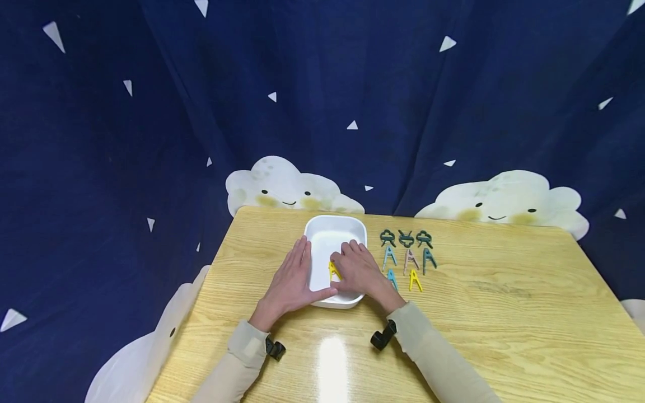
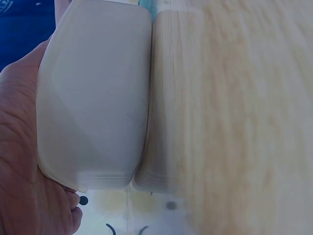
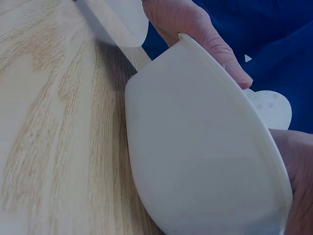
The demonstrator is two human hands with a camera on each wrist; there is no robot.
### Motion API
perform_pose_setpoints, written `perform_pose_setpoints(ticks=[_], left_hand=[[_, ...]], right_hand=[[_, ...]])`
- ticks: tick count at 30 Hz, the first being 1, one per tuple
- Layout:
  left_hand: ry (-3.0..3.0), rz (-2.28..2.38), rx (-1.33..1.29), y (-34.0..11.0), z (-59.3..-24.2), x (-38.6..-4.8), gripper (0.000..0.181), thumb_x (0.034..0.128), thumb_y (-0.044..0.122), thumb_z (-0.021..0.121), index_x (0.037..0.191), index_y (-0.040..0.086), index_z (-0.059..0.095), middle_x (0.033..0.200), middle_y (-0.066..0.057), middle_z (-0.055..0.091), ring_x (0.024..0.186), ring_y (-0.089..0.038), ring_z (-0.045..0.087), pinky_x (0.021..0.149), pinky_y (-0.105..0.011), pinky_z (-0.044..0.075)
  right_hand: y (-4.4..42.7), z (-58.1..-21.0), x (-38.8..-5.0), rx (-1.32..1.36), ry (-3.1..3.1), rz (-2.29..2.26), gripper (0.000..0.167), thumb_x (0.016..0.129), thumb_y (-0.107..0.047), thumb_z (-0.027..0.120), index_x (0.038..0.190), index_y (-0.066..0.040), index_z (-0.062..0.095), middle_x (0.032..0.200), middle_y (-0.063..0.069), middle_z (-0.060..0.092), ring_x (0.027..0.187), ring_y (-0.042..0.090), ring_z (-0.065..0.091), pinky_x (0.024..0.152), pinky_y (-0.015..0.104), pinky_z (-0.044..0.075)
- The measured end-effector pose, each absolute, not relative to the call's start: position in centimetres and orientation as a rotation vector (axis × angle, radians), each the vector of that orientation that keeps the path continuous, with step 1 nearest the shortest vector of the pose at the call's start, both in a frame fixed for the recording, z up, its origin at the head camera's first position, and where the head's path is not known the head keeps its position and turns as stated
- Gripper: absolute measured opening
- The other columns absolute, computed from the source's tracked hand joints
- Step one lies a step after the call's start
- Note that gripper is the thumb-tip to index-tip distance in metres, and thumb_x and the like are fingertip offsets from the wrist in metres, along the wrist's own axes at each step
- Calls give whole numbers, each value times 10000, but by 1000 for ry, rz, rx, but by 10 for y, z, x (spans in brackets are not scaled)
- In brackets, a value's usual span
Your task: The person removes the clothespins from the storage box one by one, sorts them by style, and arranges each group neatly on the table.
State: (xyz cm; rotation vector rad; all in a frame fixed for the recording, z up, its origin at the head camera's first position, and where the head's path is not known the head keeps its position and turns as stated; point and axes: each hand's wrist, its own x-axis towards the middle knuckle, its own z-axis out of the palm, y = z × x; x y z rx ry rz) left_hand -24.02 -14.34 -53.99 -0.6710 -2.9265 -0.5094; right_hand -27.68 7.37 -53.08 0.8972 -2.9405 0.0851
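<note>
A white rectangular tub [image 1: 318, 246] stands on the table, with my two hands at it. Along its left rim lies my left hand [image 1: 292, 282], fingers straight and thumb stretched across the near rim. My right hand [image 1: 358, 270] reaches over the right side into the tub and pinches a yellow clothespin [image 1: 334, 271] between thumb and curled fingers. The left wrist view shows the tub's outer wall [image 2: 95, 93] beside the left palm [image 2: 19, 147]. In the right wrist view the tub's wall [image 3: 195, 142] hides the clothespin; a thumb [image 3: 222, 49] lies at the rim.
Right of the tub, small clips lie in rows on the wooden table [image 1: 504, 313]: dark green cloud-shaped clips [image 1: 406, 239], a light blue clothespin [image 1: 389, 257], a pink one [image 1: 410, 261], a teal one [image 1: 428, 259], a blue one [image 1: 392, 279] and another yellow one [image 1: 415, 280]. A navy curtain [image 1: 312, 84] hangs behind.
</note>
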Motion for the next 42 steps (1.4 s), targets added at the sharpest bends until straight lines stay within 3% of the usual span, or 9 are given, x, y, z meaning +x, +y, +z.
perform_pose_setpoints(ticks=[11,26,33,42], left_hand=[[-2947,-526,-670,-143,-537,-239,1359,799,953,465,1654,-24,64,1753,-168,-6,1622,-307,52,1302,-426,140],[-2988,-533,-662,-143,-536,-239,1356,797,960,454,1657,7,14,1755,-146,-52,1611,-205,-94,1305,-393,78],[-2949,-532,-672,-143,-537,-239,1347,806,943,474,1654,-17,57,1748,-195,23,1623,-298,28,1302,-422,118],[-2944,-515,-667,-143,-538,-240,1359,796,954,469,1657,-18,67,1748,-191,16,1620,-318,58,1302,-421,129]], right_hand=[[73,-530,-276,880,-2956,78,529,812,-569,811,1110,-142,723,929,18,488,931,240,409,840,375,369],[73,-530,-276,873,-2943,75,536,797,-575,820,1097,-141,722,914,6,486,915,232,407,825,369,365],[73,-531,-278,871,-2944,79,528,796,-572,819,1097,-150,721,917,3,485,918,227,406,820,363,365],[72,-531,-278,862,-2960,97,531,795,-571,823,1108,-154,723,931,3,487,925,228,407,834,372,369]])
